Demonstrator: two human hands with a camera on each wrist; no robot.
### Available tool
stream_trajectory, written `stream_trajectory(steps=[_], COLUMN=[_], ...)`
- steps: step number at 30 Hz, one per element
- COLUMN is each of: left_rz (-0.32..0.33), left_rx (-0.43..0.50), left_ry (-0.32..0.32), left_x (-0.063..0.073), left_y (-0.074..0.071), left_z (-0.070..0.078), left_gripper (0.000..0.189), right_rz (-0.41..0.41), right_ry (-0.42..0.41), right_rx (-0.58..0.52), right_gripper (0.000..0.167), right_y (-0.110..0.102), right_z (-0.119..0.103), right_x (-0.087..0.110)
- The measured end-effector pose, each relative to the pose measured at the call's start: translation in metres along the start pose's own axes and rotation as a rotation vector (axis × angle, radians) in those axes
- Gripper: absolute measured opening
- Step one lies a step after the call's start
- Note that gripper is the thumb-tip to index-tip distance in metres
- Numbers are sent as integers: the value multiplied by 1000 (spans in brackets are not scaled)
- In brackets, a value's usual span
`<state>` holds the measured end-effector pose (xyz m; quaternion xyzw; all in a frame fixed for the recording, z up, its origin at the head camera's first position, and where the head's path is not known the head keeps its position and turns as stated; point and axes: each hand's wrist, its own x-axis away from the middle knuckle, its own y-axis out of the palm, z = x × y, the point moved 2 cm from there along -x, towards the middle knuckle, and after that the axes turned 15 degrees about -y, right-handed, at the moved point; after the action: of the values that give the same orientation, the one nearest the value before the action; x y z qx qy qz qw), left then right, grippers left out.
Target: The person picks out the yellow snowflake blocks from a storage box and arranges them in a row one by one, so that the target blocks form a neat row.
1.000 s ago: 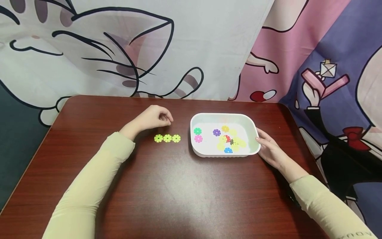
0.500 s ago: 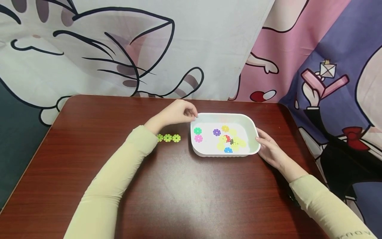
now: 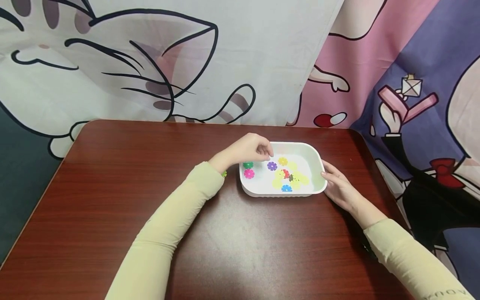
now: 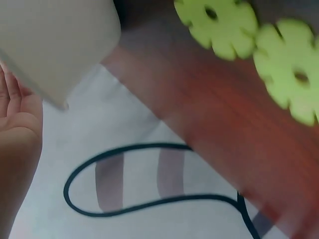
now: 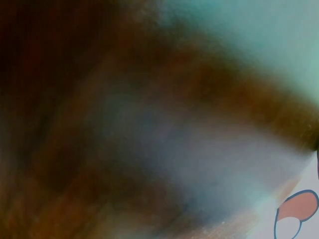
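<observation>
Gripped white tray's (image 3: 262, 194) three o'clock with right hand (image 3: 340, 186), held left hand (image 3: 252, 148) over ten, couldn't tell if clamped, probably choosing flower disc (image 3: 272, 166) to pinch next

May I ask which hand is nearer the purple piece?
Left: the left hand is over the tray, close to the purple piece; the right hand grips the tray's right end.

Reddish-brown table (image 3: 210, 258), white cartoon-print cloth (image 3: 258, 54), pink-and-purple cloth (image 3: 382, 62)
</observation>
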<state>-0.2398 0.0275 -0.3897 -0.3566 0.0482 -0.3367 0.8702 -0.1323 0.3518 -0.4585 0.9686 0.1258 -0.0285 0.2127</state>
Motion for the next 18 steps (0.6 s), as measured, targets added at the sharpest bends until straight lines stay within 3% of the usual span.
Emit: stream_trajectory(steps=[10,18], left_rz=[-82,-113], left_rx=[-41,-112], left_ry=[14,60], left_x=[-11,-21], left_y=[29,41], left_z=[5,13], left_gripper=[8,10], right_rz=[-5,-7], right_ry=[4,2], right_rx=[9,9], right_gripper=[45,45], right_y=[1,2], right_z=[0,-1], right_x=[1,0])
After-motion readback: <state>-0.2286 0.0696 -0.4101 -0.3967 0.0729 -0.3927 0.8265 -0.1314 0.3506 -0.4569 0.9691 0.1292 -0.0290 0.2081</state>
